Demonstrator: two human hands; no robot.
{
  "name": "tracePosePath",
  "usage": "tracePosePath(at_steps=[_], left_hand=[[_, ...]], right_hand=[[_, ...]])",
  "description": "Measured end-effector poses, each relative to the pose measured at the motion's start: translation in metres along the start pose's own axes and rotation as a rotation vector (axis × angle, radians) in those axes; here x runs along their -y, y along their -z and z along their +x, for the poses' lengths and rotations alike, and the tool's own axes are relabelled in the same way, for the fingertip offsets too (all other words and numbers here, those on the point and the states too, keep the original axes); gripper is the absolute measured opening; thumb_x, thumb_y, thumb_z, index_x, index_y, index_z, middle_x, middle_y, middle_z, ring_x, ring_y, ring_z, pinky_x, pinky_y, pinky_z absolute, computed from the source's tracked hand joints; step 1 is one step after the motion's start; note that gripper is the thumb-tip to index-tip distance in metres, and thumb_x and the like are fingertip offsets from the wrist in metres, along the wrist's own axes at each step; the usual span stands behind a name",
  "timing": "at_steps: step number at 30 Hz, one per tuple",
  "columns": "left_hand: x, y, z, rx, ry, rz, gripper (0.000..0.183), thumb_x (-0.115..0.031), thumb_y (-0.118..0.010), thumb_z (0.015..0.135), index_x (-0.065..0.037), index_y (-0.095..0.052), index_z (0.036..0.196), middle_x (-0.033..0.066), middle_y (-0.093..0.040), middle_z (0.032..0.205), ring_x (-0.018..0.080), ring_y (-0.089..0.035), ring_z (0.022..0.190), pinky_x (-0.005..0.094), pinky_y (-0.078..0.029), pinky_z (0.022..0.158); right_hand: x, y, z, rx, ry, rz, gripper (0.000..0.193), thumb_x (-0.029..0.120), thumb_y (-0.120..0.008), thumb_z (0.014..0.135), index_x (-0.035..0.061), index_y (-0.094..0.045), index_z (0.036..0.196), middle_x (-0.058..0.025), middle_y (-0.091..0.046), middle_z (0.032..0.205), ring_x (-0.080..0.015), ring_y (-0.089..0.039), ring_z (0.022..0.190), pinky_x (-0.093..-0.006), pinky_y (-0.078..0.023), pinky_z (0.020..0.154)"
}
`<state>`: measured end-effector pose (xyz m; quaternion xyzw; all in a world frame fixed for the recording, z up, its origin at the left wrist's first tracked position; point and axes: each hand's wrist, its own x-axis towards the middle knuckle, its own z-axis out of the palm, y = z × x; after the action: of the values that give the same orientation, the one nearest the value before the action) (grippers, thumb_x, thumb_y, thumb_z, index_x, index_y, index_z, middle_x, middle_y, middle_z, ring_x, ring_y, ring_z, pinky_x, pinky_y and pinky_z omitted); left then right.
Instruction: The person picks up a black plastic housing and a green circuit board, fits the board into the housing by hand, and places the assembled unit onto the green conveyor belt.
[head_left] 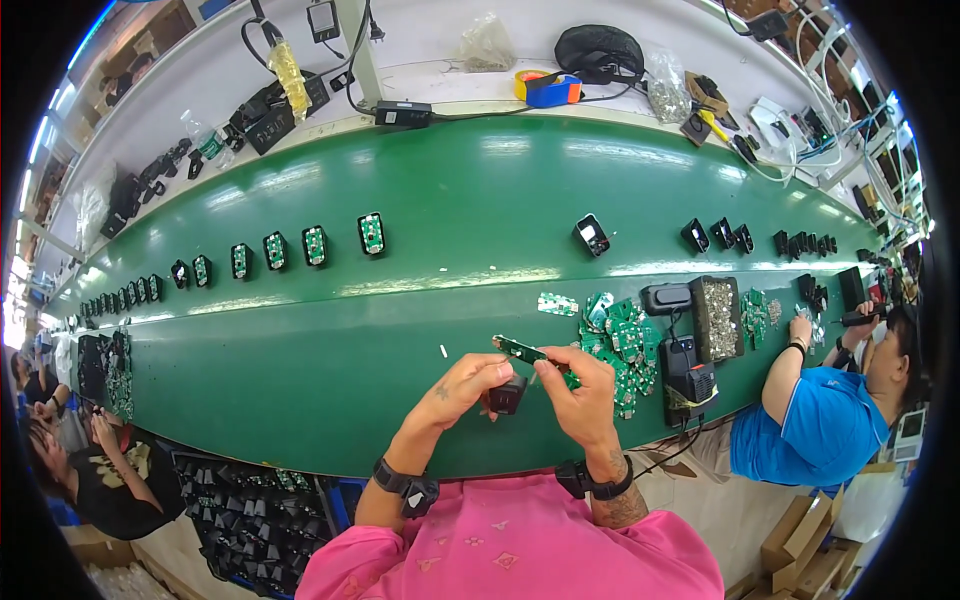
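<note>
Forearms (pixel 408 450) angle inward, left grip (pixel 460 391) and right grip (pixel 580 392) curled close together.

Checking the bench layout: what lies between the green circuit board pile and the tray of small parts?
In the head view, a black box and a larger black device lie between pile and tray.

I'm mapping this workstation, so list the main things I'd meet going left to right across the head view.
Heap of black parts → left hand → held green circuit board → right hand → tray of small silvery parts → co-worker in a blue shirt.
</note>
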<state>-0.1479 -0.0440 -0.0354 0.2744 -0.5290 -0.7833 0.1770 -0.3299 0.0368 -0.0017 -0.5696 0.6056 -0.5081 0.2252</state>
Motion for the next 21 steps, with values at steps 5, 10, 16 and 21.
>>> tracePosePath(at_steps=[5,10,16,21], left_hand=[[0.003,0.002,0.000,-0.025,0.008,-0.032,0.046,-0.045,-0.052,0.094,-0.001,-0.063,0.088,0.0042,-0.059,0.072,0.0117,-0.059,0.060,0.0243,-0.047,0.051],[0.005,0.002,0.001,-0.034,0.023,0.023,0.045,-0.046,-0.053,0.094,-0.003,-0.061,0.083,0.0033,-0.058,0.068,0.0115,-0.057,0.055,0.0242,-0.044,0.049],[0.008,0.000,0.002,-0.073,0.016,-0.035,0.038,-0.037,-0.066,0.089,-0.001,-0.064,0.100,0.0049,-0.063,0.081,0.0134,-0.062,0.063,0.0253,-0.048,0.055],[0.011,-0.005,0.004,-0.157,-0.090,-0.094,0.050,-0.015,-0.079,0.078,0.000,-0.057,0.120,0.0066,-0.065,0.096,0.0140,-0.064,0.076,0.0256,-0.050,0.062]], right_hand=[[0.003,0.001,-0.001,-0.006,-0.025,0.008,0.014,0.003,-0.070,0.084,-0.0024,-0.069,0.097,-0.0127,-0.071,0.083,-0.0207,-0.068,0.070,-0.0299,-0.052,0.063],[0.004,0.001,-0.001,0.006,-0.014,0.007,0.014,0.003,-0.070,0.084,-0.0026,-0.069,0.097,-0.0129,-0.071,0.083,-0.0208,-0.068,0.070,-0.0300,-0.052,0.064],[0.001,0.003,-0.001,0.043,0.006,-0.005,0.013,0.002,-0.070,0.084,-0.0019,-0.070,0.096,-0.0130,-0.071,0.086,-0.0230,-0.069,0.074,-0.0311,-0.053,0.065],[-0.008,0.006,0.000,0.084,0.264,-0.204,0.016,0.000,-0.070,0.079,0.0012,-0.070,0.095,-0.0123,-0.072,0.092,-0.0293,-0.069,0.081,-0.0376,-0.054,0.071]])
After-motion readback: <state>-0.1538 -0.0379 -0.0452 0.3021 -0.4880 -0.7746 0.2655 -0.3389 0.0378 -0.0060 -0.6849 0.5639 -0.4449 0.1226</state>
